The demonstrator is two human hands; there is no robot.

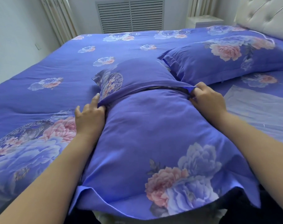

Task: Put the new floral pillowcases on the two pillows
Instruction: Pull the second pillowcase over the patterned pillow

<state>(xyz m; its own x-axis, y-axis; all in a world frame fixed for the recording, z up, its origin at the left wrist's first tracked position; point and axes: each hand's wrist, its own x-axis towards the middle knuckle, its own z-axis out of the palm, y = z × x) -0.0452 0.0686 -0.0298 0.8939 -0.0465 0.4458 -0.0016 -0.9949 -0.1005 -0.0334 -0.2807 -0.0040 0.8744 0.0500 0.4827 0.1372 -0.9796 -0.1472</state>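
A pillow in a blue floral pillowcase [153, 135] lies lengthwise in front of me on the bed, its near end hanging over the bed's edge. Across its middle runs the case's back opening, with the far flap [137, 75] overlapping the near part. My left hand [89, 117] pinches the flap's edge at the left end of the opening. My right hand [207, 97] pinches the edge at the right end. A dark gap shows between the two layers. A second pillow [218, 62] in the same floral case lies at the back right near the headboard.
A matching blue floral duvet [48, 75] covers the bed's left and far side. A pale folded cloth [257, 109] lies on the sheet at the right. A tufted headboard [266, 15] stands at the top right, a slatted radiator cover [129, 15] on the far wall.
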